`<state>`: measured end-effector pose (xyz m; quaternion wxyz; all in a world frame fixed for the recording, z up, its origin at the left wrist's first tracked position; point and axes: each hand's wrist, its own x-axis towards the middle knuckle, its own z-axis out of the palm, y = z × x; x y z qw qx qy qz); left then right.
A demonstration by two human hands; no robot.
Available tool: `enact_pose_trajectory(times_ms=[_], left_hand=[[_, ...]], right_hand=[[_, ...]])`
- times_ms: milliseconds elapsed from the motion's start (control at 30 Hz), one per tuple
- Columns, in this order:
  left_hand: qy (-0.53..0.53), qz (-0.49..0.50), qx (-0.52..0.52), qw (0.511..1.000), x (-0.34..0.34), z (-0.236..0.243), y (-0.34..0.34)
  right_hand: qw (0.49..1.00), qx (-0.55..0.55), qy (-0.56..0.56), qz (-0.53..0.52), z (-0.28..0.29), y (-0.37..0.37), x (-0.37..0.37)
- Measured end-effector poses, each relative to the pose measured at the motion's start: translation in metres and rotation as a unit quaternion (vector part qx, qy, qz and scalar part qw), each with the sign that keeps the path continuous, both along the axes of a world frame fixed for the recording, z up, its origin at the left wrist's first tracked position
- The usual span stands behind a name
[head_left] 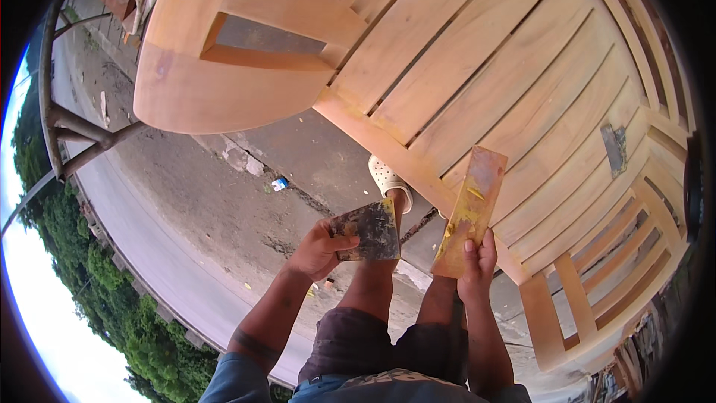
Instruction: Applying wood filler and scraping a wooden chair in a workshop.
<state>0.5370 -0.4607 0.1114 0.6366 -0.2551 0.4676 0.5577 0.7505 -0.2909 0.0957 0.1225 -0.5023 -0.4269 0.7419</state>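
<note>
My left hand [317, 248] is closed on a dark, flat scraper blade [371, 232], its face smeared and its upper right edge yellowish. In my right hand [477, 257] I grip a narrow wooden board [471, 209], held tilted, with yellow putty [473, 193] stuck to its face. The two pieces are apart, in front of my legs. Just beyond them stands a pale wooden slatted bench [477, 67], with a broad curved armrest [224, 101] at the upper left. The board's upper end overlaps the bench's front edge in view; whether it touches, I cannot tell.
A dark grey flat piece [614, 151] lies on the slats at the right. On the ground are a small blue-and-white packet [280, 183] and bits of litter. A metal frame [82, 123] stands at left, beside a road [160, 254]. My shoe [389, 181] is near the bench.
</note>
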Motion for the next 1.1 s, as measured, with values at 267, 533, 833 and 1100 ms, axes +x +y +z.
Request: enact_pose_trajectory(times_ms=[267,533,833,1100], left_hand=[[0.025,-0.062,0.034,0.997,-0.007,0.024,-0.002],[0.089,-0.278,0.049,0.955,0.025,0.081,0.050],[0.038,-0.385,0.100,0.917,0.106,0.103,0.060],[0.168,-0.663,0.216,0.697,0.181,0.124,0.052]], right_hand=[[0.995,-0.041,0.035,-0.085,0.033,-0.048,-0.002],[0.979,0.032,0.028,-0.202,0.059,-0.082,0.021],[0.930,0.025,0.054,-0.363,0.082,-0.135,0.092],[0.856,0.057,0.054,-0.511,0.099,-0.207,0.152]])
